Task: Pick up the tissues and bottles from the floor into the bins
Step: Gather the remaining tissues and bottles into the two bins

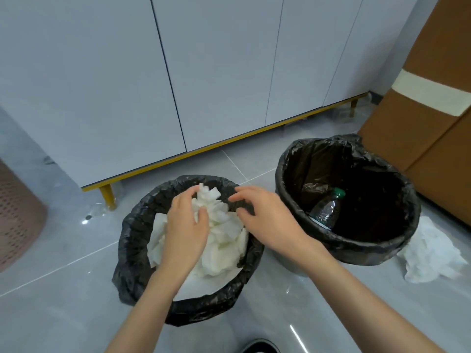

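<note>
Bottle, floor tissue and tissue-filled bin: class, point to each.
bottle (326,210), head view, on its dark body.
floor tissue (430,250), head view, on its crumpled middle.
tissue-filled bin (132,240), head view, on its left rim.

floor (63,289): glossy tile | bin liners (132,250): crinkled black plastic | tissues (224,240): soft white paper | box (420,85): matt cardboard

A home: tiled floor (76,289), white cabinets (216,72), laundry basket (17,220)

Bare forearms (150,299); blk shoe (260,347)
</note>
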